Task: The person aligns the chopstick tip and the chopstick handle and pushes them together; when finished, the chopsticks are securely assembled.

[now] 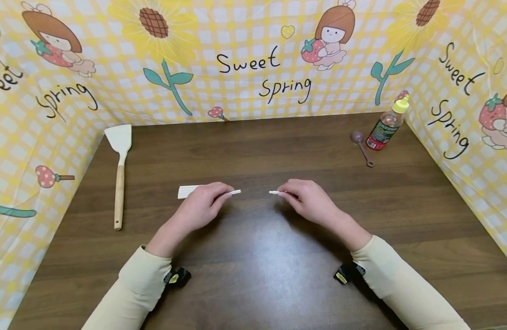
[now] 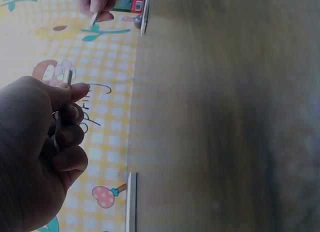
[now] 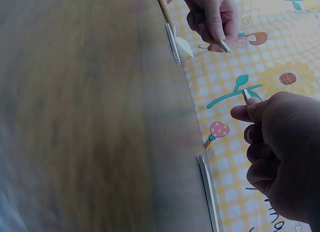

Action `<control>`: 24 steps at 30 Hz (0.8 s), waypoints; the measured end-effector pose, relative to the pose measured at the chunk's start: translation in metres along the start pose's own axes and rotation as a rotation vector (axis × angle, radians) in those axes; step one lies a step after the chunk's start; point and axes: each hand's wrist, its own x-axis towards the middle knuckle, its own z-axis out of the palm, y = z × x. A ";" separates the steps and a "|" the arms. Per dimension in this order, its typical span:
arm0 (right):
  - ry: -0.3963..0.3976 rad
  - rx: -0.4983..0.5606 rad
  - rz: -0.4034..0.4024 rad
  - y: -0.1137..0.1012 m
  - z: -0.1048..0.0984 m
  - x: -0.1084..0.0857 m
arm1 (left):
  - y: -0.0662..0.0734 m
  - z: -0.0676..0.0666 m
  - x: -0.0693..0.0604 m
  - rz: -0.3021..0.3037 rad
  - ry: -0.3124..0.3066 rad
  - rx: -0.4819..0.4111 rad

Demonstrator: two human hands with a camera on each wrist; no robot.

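A flat, white, ribbed slab (image 1: pixel 189 192) lies on the brown wood-grain table (image 1: pixel 245 151), partly behind the left hand (image 1: pixel 201 204), its curled fingers pinching 1 slim white stick (image 1: pixel 236 191). The right hand (image 1: pixel 313 199) pinches a 2nd slim white stick (image 1: pixel 272 192); both sticks are lifted and apart, neither set down yet.

A slim white stick (image 1: pixel 236 192) juts from the left hand's (image 1: pixel 201 206) pinch, a second white stick (image 1: pixel 273 192) from the right hand's (image 1: pixel 310 200), tips facing but apart, while a ridged white slab (image 1: pixel 188 191) lies flat, partly hidden behind the left hand, and a pale flat piece (image 3: pixel 208 192) lies near the right.
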 end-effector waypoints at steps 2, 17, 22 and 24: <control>-0.001 0.005 -0.013 -0.001 0.001 0.001 | 0.002 0.001 0.001 0.002 -0.006 0.001; -0.020 0.016 -0.049 -0.007 0.006 0.003 | 0.006 0.004 0.003 0.042 -0.009 0.024; -0.026 0.010 -0.049 -0.008 0.007 0.004 | 0.007 0.004 0.003 0.044 -0.012 0.021; -0.030 0.005 -0.049 -0.008 0.008 0.005 | 0.007 0.004 0.002 0.042 -0.014 0.023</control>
